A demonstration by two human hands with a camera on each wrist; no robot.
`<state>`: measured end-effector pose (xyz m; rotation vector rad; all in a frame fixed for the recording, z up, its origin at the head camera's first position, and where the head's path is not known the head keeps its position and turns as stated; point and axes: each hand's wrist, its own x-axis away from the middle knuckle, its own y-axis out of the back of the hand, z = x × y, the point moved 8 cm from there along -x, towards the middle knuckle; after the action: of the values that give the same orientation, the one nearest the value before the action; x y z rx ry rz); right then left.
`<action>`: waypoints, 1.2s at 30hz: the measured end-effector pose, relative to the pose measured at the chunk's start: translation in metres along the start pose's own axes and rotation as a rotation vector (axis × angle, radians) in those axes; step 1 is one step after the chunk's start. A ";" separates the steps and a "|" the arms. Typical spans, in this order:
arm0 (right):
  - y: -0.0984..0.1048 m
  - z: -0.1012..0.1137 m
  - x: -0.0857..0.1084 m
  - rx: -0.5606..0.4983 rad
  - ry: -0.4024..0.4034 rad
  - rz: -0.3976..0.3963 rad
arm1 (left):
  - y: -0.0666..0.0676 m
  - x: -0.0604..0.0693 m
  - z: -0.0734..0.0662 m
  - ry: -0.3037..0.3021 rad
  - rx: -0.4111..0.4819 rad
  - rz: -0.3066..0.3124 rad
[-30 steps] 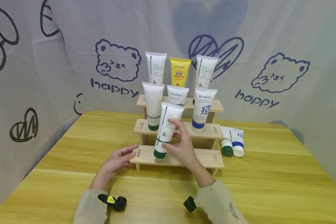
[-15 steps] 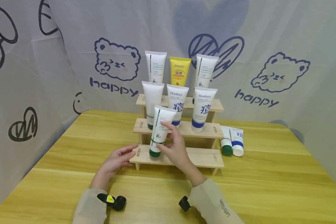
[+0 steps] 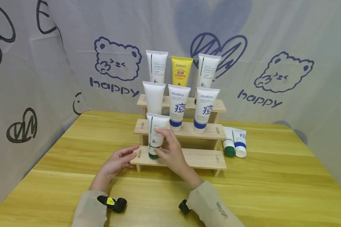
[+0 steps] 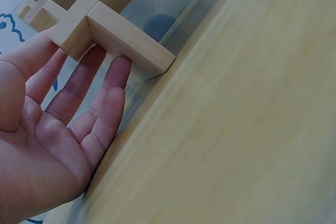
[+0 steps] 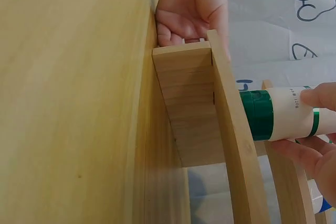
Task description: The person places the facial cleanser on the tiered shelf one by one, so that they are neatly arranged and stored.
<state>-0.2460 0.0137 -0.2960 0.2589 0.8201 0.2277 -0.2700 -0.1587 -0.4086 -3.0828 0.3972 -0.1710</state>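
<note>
A three-step wooden rack (image 3: 201, 157) stands on the table. My right hand (image 3: 172, 155) pinches a white squeeze tube with a green cap (image 3: 157, 121) between thumb and fingers. The tube is upright, cap down, at the left part of the lowest step. In the right wrist view, its green cap (image 5: 258, 115) meets the step's surface. My left hand (image 3: 117, 162) rests its fingertips against the left end of that step. In the left wrist view, the fingers (image 4: 71, 93) are extended and lightly bent at the step's end and leg (image 4: 131, 40).
On the middle step stand a white tube (image 3: 154, 96) and two blue-banded Hankey tubes (image 3: 178, 101). The top step bears a yellow tube (image 3: 181, 71) between two white ones. Two more tubes (image 3: 240, 142) lie right of the rack. A printed cloth (image 3: 164, 28) hangs behind.
My right hand has moved left and slightly down with the green-capped tube, which has gone from tilted to upright on the lowest step. My left hand stays at the step's end.
</note>
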 end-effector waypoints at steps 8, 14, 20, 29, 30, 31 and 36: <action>-0.007 0.003 0.003 0.050 0.031 0.047 | 0.001 0.001 0.000 0.019 0.011 -0.017; -0.010 0.005 0.003 0.070 0.043 0.074 | 0.000 0.001 -0.001 0.010 0.006 -0.005; -0.014 0.004 0.004 0.071 0.046 0.089 | 0.000 0.001 -0.001 0.009 0.012 0.001; -0.012 0.008 0.004 0.057 0.077 0.093 | 0.000 0.000 0.000 0.014 0.005 -0.001; -0.010 0.009 0.004 0.055 0.090 0.086 | 0.000 0.000 0.000 0.015 0.005 -0.004; -0.009 0.011 0.003 0.064 0.106 0.075 | 0.000 0.000 0.000 0.016 0.005 -0.005; 0.000 0.018 0.001 0.097 0.180 0.016 | 0.000 0.000 0.001 0.019 0.008 -0.012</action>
<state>-0.2314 0.0119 -0.2847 0.3394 1.0090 0.2283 -0.2701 -0.1592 -0.4094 -3.0786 0.3785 -0.2011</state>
